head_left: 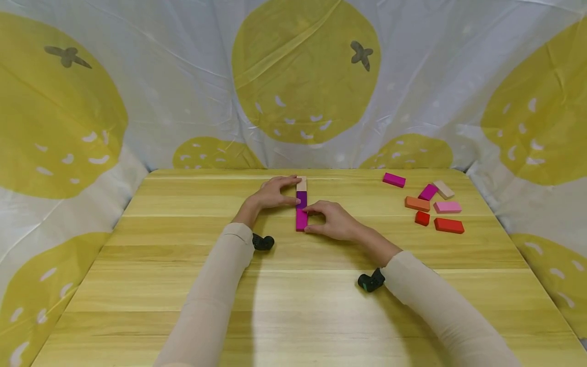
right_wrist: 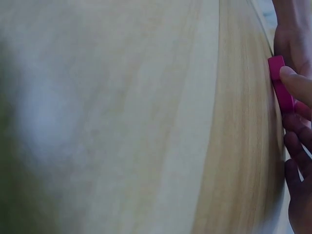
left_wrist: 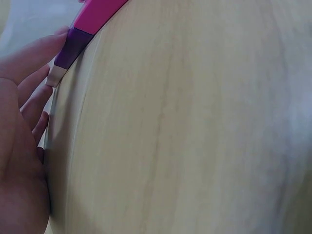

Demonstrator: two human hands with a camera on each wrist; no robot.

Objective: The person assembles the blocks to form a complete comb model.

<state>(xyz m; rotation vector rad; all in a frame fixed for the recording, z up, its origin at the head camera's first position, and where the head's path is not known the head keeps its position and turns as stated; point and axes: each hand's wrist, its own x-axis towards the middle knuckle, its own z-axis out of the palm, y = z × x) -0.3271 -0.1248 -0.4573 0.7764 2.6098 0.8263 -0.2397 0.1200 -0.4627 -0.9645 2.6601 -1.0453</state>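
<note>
Three wooden blocks lie end to end in a row at the table's far middle. A beige block (head_left: 301,184) is farthest, a purple block (head_left: 301,197) follows, and a magenta block (head_left: 301,221) is nearest me. My left hand (head_left: 271,193) comes from the left with fairly straight fingers touching the beige block and the thumb at the purple block, as the left wrist view also shows. From the right, my right hand (head_left: 334,220) pinches the magenta block (right_wrist: 284,96) between thumb and forefinger, one near each end. Its other fingers are partly hidden in the head view.
Several loose blocks lie at the far right, among them a magenta block (head_left: 394,180), an orange block (head_left: 417,204), a pink block (head_left: 447,207), a long red block (head_left: 449,226) and a short red block (head_left: 422,218). A patterned curtain (head_left: 192,102) hangs around the wooden table (head_left: 183,285).
</note>
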